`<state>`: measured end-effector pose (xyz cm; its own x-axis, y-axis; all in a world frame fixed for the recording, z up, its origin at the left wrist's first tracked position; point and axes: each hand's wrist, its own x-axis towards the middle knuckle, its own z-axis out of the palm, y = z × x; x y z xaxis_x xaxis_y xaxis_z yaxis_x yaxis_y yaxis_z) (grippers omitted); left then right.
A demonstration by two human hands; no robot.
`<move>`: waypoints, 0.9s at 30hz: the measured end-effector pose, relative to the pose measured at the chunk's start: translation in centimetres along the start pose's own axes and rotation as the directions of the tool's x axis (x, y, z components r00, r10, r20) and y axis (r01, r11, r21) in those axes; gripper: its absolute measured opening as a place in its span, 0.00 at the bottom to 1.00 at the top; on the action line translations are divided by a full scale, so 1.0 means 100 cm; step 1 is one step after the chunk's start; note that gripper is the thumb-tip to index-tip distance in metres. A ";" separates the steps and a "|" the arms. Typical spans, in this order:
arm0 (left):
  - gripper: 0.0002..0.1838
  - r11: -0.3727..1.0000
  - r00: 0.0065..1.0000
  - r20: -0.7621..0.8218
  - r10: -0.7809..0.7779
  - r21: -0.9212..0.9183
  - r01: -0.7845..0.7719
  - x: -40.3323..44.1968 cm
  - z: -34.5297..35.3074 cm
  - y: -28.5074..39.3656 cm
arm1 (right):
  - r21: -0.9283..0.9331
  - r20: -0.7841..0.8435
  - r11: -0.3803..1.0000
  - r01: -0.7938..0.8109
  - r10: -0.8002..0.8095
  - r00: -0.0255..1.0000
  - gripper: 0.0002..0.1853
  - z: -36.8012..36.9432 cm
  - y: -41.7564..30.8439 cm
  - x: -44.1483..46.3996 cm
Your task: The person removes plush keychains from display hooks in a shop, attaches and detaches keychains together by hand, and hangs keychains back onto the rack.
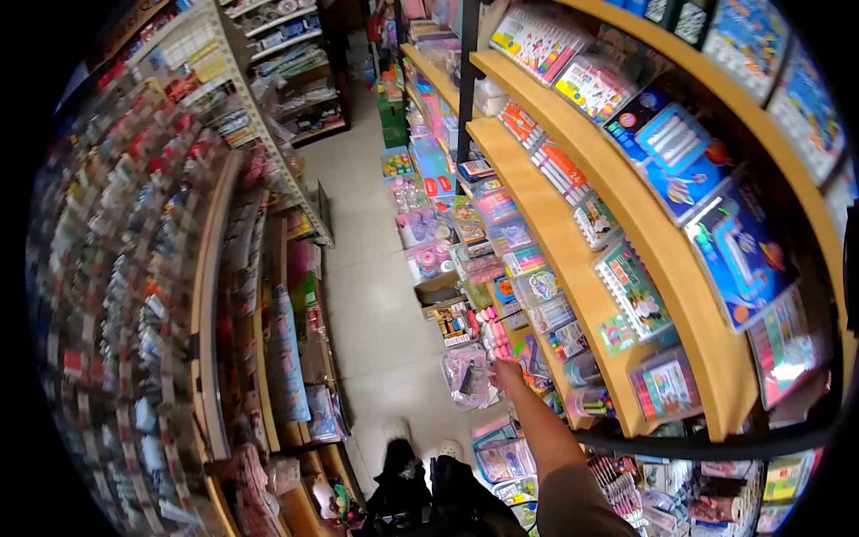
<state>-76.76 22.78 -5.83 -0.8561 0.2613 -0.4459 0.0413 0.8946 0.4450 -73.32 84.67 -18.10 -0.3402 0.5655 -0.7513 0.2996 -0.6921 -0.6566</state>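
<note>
My right hand (508, 376) reaches down to the floor-level goods on the right side of the aisle. Its fingers look curled together beside the right edge of a clear plastic box (467, 376) with pinkish and dark contents; whether they grip that box is too small to see. Just beyond the hand lie several pink items (494, 333). A small box of packaged goods (455, 323) and an open cardboard box (438, 294) stand farther along. My left hand does not show clearly anywhere in the view.
Wooden shelves (667, 309) with marker sets and blue stationery packs rise on the right. A dense, blurred rack of hanging goods (125, 295) fills the left. Between them runs the tiled floor (369, 313), with my shoes (396, 430) at its near end. More packs (506, 458) lie beside my legs.
</note>
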 end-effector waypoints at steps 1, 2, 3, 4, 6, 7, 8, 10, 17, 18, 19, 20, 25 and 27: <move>0.13 0.993 0.997 -0.028 0.070 -0.092 -0.072 0.020 0.001 0.000 | 0.072 0.000 0.997 0.016 -0.016 1.000 0.10 0.008 -0.007 0.023; 0.12 0.956 0.996 0.049 -0.073 -0.280 0.084 0.042 0.000 0.010 | 0.142 -0.007 0.989 0.037 -0.036 0.999 0.11 0.013 -0.015 0.047; 0.12 0.986 0.997 0.064 -0.045 -0.156 0.054 0.067 -0.007 0.016 | 0.215 -0.011 0.974 0.066 -0.066 0.998 0.13 0.021 -0.033 0.065; 0.12 0.999 0.996 0.085 -0.015 -0.028 0.018 0.097 -0.010 0.022 | 0.274 -0.079 0.961 0.042 -0.021 0.997 0.16 0.032 -0.046 0.084; 0.12 0.986 0.993 0.110 0.037 0.157 -0.054 0.155 -0.017 0.031 | 0.389 -0.216 0.921 0.005 0.086 0.973 0.21 0.034 -0.051 0.125; 0.12 0.983 0.993 0.108 0.055 0.169 -0.073 0.180 -0.018 0.038 | 0.429 -0.210 0.902 0.044 0.052 0.976 0.23 0.042 -0.052 0.143; 0.12 0.979 0.990 0.117 0.075 0.182 -0.096 0.208 -0.014 0.042 | 0.453 -0.224 0.886 0.093 0.012 0.975 0.25 0.023 -0.047 0.168; 0.12 0.972 0.985 0.119 0.124 0.186 -0.144 0.252 -0.031 0.060 | 0.576 -0.334 0.813 0.087 0.137 0.933 0.29 0.025 -0.046 0.229; 0.12 0.994 0.995 0.079 0.068 0.078 -0.074 0.353 -0.074 0.191 | 0.746 -0.357 0.657 0.107 0.259 0.897 0.10 0.016 -0.028 0.284; 0.11 1.000 0.979 0.203 0.026 -0.019 -0.022 0.381 -0.074 0.151 | 0.729 -0.342 0.680 0.077 0.265 0.902 0.08 0.009 -0.018 0.287; 0.11 0.994 0.976 0.202 0.083 0.047 -0.094 0.390 -0.079 0.169 | 0.710 -0.327 0.702 0.048 0.269 0.906 0.06 0.008 -0.018 0.284; 0.11 0.980 0.968 0.204 0.144 0.105 -0.168 0.401 -0.084 0.190 | 0.680 -0.431 0.728 0.093 0.294 0.853 0.02 0.008 -0.022 0.280; 0.12 0.954 0.954 0.107 0.280 0.078 -0.289 0.434 -0.075 0.212 | 0.687 -0.470 0.682 0.250 0.155 0.869 0.01 0.009 0.000 0.252; 0.13 0.919 0.915 0.171 0.365 0.094 -0.384 0.442 -0.082 0.224 | 0.618 -0.385 0.753 0.229 0.036 0.922 0.02 0.036 0.000 0.204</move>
<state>-117.94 51.40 -9.23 -0.6803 0.6275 -0.3787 0.4147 0.7556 0.5071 -83.45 94.59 -33.20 0.0405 0.6693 -0.7418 -0.4027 -0.6685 -0.6252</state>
